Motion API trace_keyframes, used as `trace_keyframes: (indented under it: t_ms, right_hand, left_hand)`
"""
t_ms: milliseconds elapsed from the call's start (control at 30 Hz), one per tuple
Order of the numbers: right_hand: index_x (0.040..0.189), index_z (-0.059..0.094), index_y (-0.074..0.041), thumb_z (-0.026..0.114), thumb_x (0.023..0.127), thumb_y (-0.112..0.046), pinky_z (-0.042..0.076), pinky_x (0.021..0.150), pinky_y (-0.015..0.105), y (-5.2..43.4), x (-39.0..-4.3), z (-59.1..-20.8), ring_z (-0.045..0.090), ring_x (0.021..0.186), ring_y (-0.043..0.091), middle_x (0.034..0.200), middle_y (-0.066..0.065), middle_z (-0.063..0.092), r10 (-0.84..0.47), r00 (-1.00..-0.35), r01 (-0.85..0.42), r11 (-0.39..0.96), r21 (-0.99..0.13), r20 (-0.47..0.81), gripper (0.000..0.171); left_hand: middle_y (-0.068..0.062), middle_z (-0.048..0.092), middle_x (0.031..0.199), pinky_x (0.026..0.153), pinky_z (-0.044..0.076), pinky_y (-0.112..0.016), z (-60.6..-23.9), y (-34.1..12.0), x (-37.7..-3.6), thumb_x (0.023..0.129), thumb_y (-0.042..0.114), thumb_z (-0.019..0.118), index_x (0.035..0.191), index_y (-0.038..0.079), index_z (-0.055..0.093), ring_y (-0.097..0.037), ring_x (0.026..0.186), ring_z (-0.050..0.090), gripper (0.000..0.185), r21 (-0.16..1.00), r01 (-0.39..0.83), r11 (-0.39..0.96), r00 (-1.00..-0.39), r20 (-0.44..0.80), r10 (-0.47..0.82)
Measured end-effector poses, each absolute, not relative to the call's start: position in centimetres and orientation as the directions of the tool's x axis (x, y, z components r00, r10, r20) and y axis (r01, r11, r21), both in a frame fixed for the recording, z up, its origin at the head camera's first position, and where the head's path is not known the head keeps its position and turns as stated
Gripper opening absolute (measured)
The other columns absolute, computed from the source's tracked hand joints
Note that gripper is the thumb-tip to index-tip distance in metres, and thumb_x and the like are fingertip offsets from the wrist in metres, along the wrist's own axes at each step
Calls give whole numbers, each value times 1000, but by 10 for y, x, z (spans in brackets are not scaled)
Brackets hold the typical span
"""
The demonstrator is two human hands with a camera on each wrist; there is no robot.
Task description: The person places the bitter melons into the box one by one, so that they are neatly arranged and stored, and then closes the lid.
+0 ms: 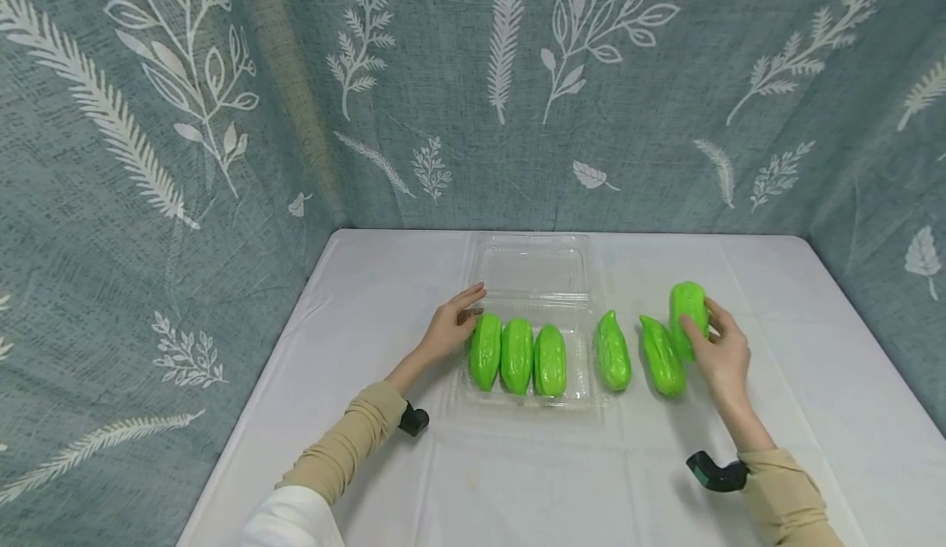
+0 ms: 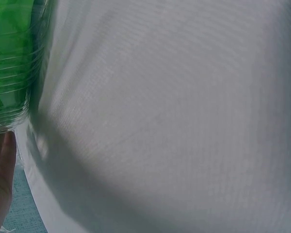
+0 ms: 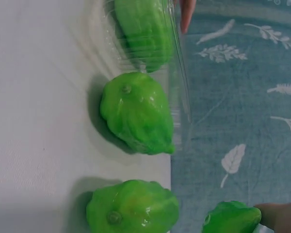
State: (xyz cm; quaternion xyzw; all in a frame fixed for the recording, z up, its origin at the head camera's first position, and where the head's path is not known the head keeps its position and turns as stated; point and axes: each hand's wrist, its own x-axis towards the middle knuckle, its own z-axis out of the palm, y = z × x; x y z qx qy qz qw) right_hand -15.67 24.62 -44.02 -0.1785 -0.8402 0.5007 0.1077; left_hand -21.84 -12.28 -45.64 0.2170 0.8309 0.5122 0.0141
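Observation:
My right hand (image 1: 726, 358) holds a glossy green ridged gourd (image 1: 686, 305) by its side, thumb and fingers on either side of it, at the right of the table. This held gourd (image 3: 230, 218) shows at the lower right of the right wrist view. Extended fingers of my left hand (image 1: 449, 325) are at the left edge of a clear plastic clamshell box (image 1: 580, 317); whether they grip it is unclear. The box lies open, and a row of three green gourds (image 1: 517, 356) sits side by side inside. Two loose gourds, one (image 1: 613, 351) nearer the box and another (image 1: 663, 356), lie right of it.
The clear lid (image 1: 532, 268) lies folded back behind the box. A white cloth (image 1: 517, 473) covers the table. Blue-green curtains (image 1: 443, 120) with white leaf prints stand behind and at both sides. Small black devices, one (image 1: 717, 473) at the right wrist, are strapped on.

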Motion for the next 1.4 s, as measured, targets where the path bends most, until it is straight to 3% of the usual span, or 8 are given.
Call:
trace_keyframes:
  t_ms: [867,1400]
  right_hand:
    - [147,30,-4,52,96,-32,37,111,55,221,-156,-434,36,134,47,149,26,34,338,-941,130,407,-904,17,62]
    - [147,32,-7,53,96,-35,50,98,54,203,-155,-433,47,126,46,146,26,39,292,-956,90,412,-907,38,62]
  left_hand:
    - [-27,34,148,106,44,-48,-456,-123,-219,90,-13,44,135,-13,43,-45,118,54,45,859,343,379,-906,197,375]
    - [-29,34,147,106,44,-50,-458,-123,-222,89,-14,44,134,-16,42,-47,118,53,45,858,358,368,-900,212,382]
